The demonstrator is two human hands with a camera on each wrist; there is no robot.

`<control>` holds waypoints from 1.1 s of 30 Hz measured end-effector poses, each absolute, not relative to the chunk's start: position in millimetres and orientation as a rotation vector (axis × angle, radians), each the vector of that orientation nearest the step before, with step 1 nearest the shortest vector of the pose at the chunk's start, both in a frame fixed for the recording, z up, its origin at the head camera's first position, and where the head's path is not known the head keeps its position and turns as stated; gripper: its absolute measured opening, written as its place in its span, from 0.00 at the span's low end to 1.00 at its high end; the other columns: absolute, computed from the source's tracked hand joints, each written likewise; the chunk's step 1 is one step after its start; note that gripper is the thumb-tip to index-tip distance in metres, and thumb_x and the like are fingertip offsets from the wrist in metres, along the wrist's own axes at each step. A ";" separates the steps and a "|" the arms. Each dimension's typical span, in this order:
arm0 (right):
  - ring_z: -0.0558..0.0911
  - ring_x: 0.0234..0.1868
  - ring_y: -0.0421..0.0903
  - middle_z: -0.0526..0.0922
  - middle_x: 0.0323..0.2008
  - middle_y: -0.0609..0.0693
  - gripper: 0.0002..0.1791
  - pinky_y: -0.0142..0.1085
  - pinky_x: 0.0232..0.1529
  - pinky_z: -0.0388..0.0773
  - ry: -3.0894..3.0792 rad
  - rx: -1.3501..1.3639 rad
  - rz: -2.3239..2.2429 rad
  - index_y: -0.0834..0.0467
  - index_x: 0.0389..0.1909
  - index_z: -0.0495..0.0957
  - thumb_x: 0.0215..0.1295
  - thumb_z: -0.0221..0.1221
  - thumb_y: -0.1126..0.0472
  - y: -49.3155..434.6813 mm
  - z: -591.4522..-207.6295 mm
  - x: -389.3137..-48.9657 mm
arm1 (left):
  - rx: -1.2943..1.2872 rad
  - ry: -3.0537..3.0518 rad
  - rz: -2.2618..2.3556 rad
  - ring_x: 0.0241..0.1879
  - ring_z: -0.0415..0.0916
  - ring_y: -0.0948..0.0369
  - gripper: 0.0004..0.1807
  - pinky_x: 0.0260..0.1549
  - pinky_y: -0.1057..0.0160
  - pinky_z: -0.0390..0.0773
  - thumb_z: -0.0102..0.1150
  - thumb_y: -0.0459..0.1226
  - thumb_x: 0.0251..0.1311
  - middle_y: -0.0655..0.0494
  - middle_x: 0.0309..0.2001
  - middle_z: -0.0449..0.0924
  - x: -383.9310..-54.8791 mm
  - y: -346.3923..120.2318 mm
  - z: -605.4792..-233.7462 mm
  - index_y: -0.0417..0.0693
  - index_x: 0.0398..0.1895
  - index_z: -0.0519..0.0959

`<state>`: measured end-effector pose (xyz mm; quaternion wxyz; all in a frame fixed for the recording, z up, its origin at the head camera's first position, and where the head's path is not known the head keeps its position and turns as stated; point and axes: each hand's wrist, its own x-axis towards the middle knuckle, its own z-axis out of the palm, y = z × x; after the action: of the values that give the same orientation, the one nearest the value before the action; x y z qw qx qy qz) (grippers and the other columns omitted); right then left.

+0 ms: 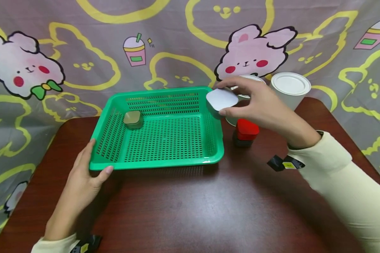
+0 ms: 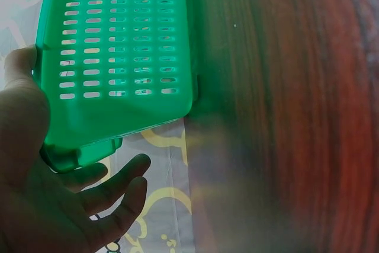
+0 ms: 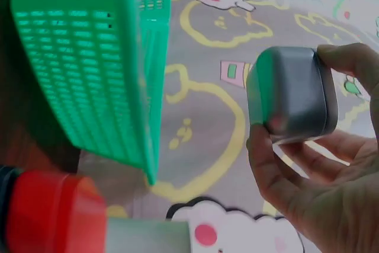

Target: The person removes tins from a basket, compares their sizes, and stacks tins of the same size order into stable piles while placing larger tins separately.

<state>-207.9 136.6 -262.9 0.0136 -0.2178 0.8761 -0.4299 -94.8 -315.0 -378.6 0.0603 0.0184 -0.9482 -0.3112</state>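
My right hand [image 1: 256,100] holds a small rounded-square silver tin [image 3: 296,93] with a pale top, pinched between thumb and fingers. In the head view the tin overlaps the right rim of a green plastic basket [image 1: 164,163]. At the basket's front left corner, my left hand [image 1: 83,179] has its thumb on the front rim and its forefinger at the left side. The left wrist view shows the other fingers [image 2: 121,205] spread loosely below the corner. A gold-coloured tin [image 1: 133,118] sits inside the basket, toward the back left.
Right of the basket, a red tin [image 1: 248,128] rests on a dark one [image 1: 242,142]. Two tall white lidded canisters, one partly hidden by my right hand and the other canister [image 1: 290,86] beside it, stand behind. A patterned cloth [image 1: 177,42] hangs behind the brown table [image 1: 183,211].
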 end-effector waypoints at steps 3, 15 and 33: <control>0.78 0.62 0.53 0.77 0.65 0.44 0.30 0.30 0.52 0.80 2.749 -0.578 -1.368 0.45 0.67 0.78 0.65 0.72 0.55 150.5 -268.1 -199.8 | 0.058 -2.871 -0.941 0.76 0.52 0.29 0.53 0.62 0.22 0.59 0.65 0.44 0.72 0.33 0.83 0.44 -95.1 -315.5 -378.1 0.57 0.87 0.38; 0.81 0.61 0.49 0.75 0.67 0.45 0.31 0.17 0.47 0.76 2.809 -0.322 -1.463 0.45 0.70 0.76 0.66 0.72 0.56 207.9 -300.1 -180.5 | 0.073 -2.873 -0.942 0.74 0.53 0.29 0.54 0.63 0.21 0.58 0.65 0.44 0.72 0.32 0.83 0.44 -96.0 -314.5 -379.1 0.56 0.87 0.38; 0.81 0.46 0.33 0.74 0.56 0.42 0.31 0.20 0.42 0.78 2.699 -0.133 -1.625 0.53 0.71 0.73 0.69 0.69 0.63 260.8 -351.6 -183.9 | 0.081 -2.872 -0.943 0.75 0.53 0.29 0.53 0.64 0.21 0.57 0.64 0.45 0.73 0.32 0.83 0.44 -95.8 -314.5 -379.6 0.56 0.87 0.38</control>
<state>-183.9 260.8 -351.6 -0.0057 -0.0423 0.8559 -0.5154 -95.8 -314.5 -379.6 0.0587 0.0267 -0.9482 -0.3111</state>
